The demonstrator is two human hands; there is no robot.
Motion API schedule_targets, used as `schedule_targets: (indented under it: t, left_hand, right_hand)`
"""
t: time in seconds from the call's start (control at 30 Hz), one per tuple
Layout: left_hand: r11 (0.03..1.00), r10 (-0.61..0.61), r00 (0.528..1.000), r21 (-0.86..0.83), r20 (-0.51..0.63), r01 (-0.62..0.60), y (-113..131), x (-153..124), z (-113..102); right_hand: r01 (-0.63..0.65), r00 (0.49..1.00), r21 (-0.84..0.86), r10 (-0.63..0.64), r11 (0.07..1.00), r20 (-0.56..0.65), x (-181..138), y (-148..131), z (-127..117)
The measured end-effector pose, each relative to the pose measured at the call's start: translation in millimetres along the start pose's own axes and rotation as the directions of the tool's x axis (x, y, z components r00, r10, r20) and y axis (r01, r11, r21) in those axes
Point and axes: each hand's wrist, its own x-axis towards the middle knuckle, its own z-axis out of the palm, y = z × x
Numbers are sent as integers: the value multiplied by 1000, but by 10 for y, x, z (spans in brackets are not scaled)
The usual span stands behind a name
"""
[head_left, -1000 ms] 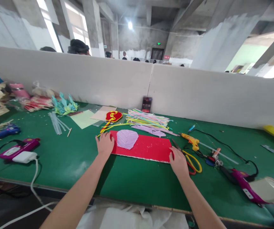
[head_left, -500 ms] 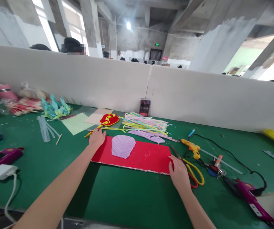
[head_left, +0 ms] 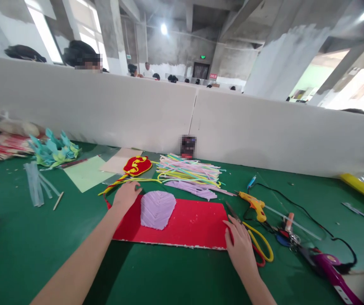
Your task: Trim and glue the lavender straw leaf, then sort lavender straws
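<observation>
A red rectangular board [head_left: 197, 222] lies on the green table, with a pale purple leaf-shaped piece of ribbed strips [head_left: 158, 209] on its left half. My left hand [head_left: 126, 195] rests over the board's upper left corner, fingers loosely bent and apart. At the right end, my right hand [head_left: 239, 237] touches the board's edge with its fingers spread. Scissors with yellow and red handles [head_left: 260, 241] lie beside and partly under that hand. Just beyond my left hand is a red and yellow fuzzy ornament [head_left: 137, 165] with a twisted stem.
Behind the board lies a heap of pastel fuzzy sticks [head_left: 190, 171]. A yellow glue gun [head_left: 255, 206] and a purple power strip [head_left: 332, 269] are at right. Green paper [head_left: 85, 173], glue sticks [head_left: 34, 184] and a turquoise folded-paper piece [head_left: 55, 148] lie left. A white partition [head_left: 121, 110] runs behind.
The view has shifted, so the table things sit lower and mostly further left. Both hands stay at the ends of the board, which keeps its place among the things around it.
</observation>
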Motion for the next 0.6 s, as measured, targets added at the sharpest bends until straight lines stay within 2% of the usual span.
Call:
schedule_targets:
  t: [0.1, 0.2, 0.27, 0.33, 0.47, 0.53, 0.6]
  left_hand:
    - [998, 49, 997, -28, -60, -51, 179, 104, -153]
    - [985, 155, 985, -68, -75, -160, 488, 290, -270]
    - [967, 238, 970, -86, -53, -241, 743, 473, -281]
    - [940, 329, 944, -97, -9, -328, 1008, 688, -226]
    - [898, 439, 892, -74, 108, -433, 1424, 1073, 25]
    - [896, 444, 886, -38, 137, -443, 1515, 1180, 173]
    - [892, 448, 883, -2, 141, -452, 1524, 1213, 302]
  right_hand:
    - [-49, 999, 100, 50, 994, -5, 128, -136, -81]
    - [-126, 991, 281, 109, 951, 75, 353, -405, -157]
    - [-236, 970, 382, 194, 894, 144, 542, -639, -154]
    - [-347, 937, 474, 275, 809, 217, 745, -878, -82]
    - [-431, 902, 656, 294, 620, 314, 1132, -1227, 231]
    - [-467, 882, 725, 323, 507, 342, 1288, -1300, 398]
    - [-509, 844, 793, 374, 335, 384, 1417, -1314, 537]
